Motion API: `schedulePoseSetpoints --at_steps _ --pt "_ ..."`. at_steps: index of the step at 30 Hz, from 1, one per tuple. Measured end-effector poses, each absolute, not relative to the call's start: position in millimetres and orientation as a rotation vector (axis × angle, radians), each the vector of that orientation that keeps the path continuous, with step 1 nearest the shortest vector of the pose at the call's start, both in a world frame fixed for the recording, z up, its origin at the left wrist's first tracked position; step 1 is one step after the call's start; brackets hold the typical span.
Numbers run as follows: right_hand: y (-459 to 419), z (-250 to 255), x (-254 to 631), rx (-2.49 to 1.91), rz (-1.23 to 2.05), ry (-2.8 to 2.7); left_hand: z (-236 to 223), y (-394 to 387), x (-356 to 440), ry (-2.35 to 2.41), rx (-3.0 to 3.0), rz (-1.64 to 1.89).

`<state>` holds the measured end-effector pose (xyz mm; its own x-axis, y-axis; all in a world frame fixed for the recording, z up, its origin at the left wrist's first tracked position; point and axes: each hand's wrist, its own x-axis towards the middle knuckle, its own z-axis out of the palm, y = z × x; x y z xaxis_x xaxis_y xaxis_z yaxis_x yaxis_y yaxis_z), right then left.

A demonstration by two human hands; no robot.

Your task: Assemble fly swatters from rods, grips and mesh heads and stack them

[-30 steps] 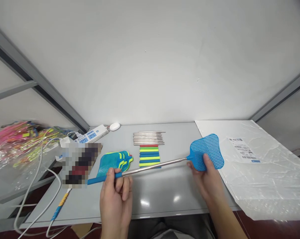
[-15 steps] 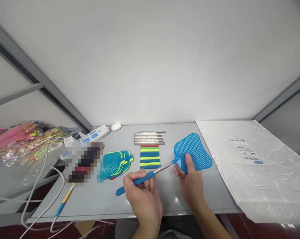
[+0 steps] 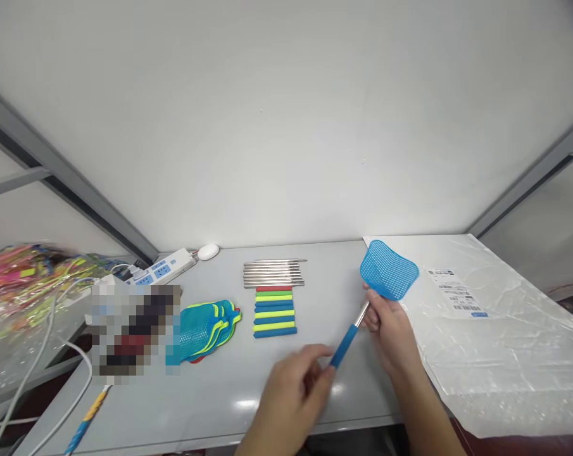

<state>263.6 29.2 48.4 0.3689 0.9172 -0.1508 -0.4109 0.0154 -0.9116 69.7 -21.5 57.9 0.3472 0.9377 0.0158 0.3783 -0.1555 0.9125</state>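
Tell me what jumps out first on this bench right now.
The blue fly swatter, raised at centre-right in the right hand, with the left hand near its handle end. Behind, on the grey table, lie striped foam sleeves and steel rods.

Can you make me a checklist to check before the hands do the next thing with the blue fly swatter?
1. Right hand grips the blue fly swatter near its head: ok.
2. Left hand at the blue handle end, fingers loose, real grip: cannot tell.
3. Metal rod pushed in short: ok.
4. Swatter clear of the row of foam grips and metal rods: ok.
5. Bare table below the hands: ok.
6. Plastic bag lies flat at the right: ok.
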Motion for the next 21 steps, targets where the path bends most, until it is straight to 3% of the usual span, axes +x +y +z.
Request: schedulePoseSetpoints --at_steps 6,12,21 --pt "25 28 247 -1.428 1.042 -1.054 29 -8 122 1.196 1.852 0.491" --pt "36 5 270 -1.879 0.712 -1.422 20 23 139 1.226 2.101 0.258" --pt "42 -3 277 -2.082 0.542 -1.513 22 35 139 1.128 2.185 0.288"
